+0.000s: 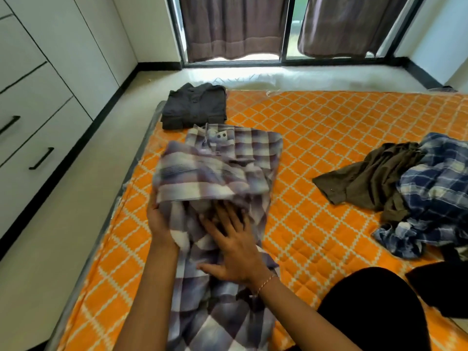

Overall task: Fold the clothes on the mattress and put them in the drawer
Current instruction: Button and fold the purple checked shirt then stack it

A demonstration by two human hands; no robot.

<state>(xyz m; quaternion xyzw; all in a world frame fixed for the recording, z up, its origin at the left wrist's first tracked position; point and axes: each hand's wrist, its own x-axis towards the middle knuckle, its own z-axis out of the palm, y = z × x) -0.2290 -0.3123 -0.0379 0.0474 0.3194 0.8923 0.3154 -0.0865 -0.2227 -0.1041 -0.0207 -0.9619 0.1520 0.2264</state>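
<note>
Quilted orange mattress (329, 138), rumpled plaid shirt (217, 160)

I see white cabinets (38, 79) at the frame's left, pale floor (76, 198) beside them, and brown curtains (233, 26) over a bright window (291, 29) at top.

Purple-white plaid shirt (217, 160), orange mattress (329, 148)

Open orange mattress (329, 138) between the purple plaid shirt (217, 173) and the heap at right: olive shirt (367, 181) lying against blue plaid shirt (435, 193). Bare strip along the far edge, right of the folded dark grey shirt (195, 107), which lies just beyond the plaid collar. Bare floor (76, 198) running between mattress and drawers (38, 138).
</note>
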